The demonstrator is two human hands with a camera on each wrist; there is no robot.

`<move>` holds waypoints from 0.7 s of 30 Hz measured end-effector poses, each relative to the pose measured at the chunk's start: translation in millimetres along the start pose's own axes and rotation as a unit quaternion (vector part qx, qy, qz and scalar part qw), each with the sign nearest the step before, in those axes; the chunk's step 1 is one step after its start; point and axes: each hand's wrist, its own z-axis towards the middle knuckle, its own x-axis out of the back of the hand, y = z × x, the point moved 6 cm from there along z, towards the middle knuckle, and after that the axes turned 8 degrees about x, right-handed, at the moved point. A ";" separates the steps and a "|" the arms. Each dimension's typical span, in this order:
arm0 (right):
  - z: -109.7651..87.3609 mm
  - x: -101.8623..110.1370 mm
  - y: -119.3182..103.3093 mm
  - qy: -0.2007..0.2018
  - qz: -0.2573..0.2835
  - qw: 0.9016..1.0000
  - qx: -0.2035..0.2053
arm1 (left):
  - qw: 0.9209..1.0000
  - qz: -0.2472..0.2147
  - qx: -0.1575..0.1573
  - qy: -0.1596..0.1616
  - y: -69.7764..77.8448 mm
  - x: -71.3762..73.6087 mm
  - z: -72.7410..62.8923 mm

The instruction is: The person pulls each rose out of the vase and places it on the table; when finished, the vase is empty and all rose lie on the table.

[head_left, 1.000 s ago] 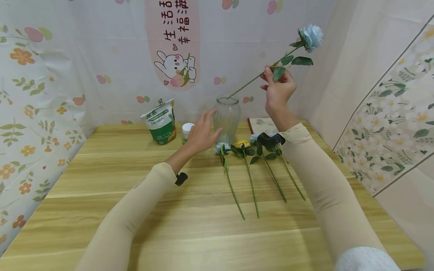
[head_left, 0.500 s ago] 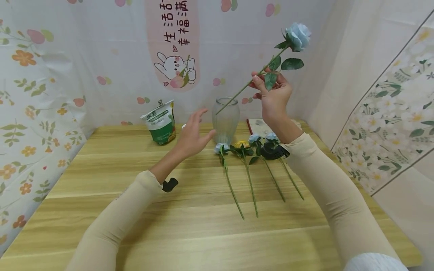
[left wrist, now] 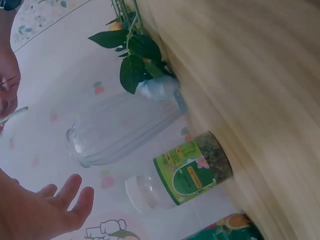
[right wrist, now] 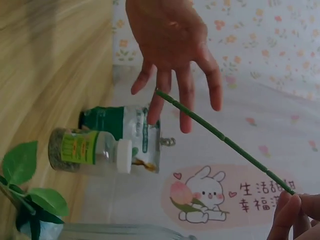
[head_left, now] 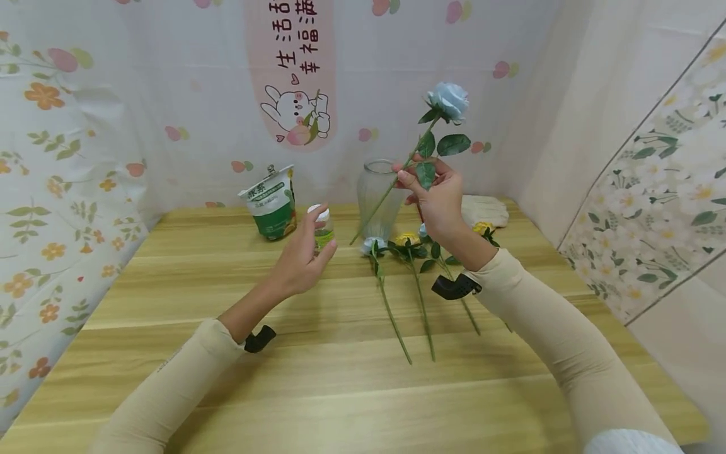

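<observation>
My right hand (head_left: 439, 198) pinches the stem of a light blue artificial rose (head_left: 448, 101), held tilted with the bloom up and right. Its stem crosses in front of the clear glass vase (head_left: 377, 202), the cut end low at the vase's left. In the right wrist view, fingertips (right wrist: 287, 212) grip the green stem (right wrist: 220, 135). My left hand (head_left: 303, 255) holds nothing, fingers spread, in front of the small white-capped jar (head_left: 323, 236) and apart from the vase. Several roses lie on the table, among them a blue one (head_left: 373, 246) and a yellow one (head_left: 406, 239).
A green and white pouch (head_left: 273, 208) with a clip on top stands at the back left. A pale folded cloth-like item (head_left: 484, 210) lies behind my right wrist. Patterned fabric (head_left: 193, 107) hangs along the table's (head_left: 187, 284) back edge.
My right hand has come down and to the left with the blue rose, its stem now lower, before the vase. The left hand has drawn back from the vase, leftward and nearer.
</observation>
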 end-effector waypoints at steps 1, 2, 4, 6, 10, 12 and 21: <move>-4.5 -2.2 3.6 -0.011 -0.004 1.000 -0.009 | 1.000 0.002 -0.005 0.001 -0.2 1.3 -3.9; -9.2 -4.6 7.3 -0.021 -0.009 1.000 -0.019 | 1.000 0.003 -0.009 0.002 0.3 2.9 -7.1; -18.9 -9.0 15.7 -0.038 -0.010 0.998 -0.047 | 1.000 0.002 -0.021 0.006 1.4 6.5 -11.9; -28.5 -12.9 25.2 -0.054 -0.007 0.996 -0.077 | 0.999 0.000 -0.032 0.009 2.6 10.3 -15.5; -46.3 -16.7 39.6 -0.078 -0.009 0.990 -0.118 | 0.999 0.005 -0.042 0.003 3.3 15.0 -17.5; -54.4 -19.2 45.9 -0.093 -0.014 0.987 -0.131 | 0.999 0.010 -0.038 -0.001 0.8 16.8 -19.5; -83.1 -27.1 72.7 -0.141 -0.035 0.971 -0.190 | 0.999 0.026 -0.025 -0.016 -9.3 21.0 -25.9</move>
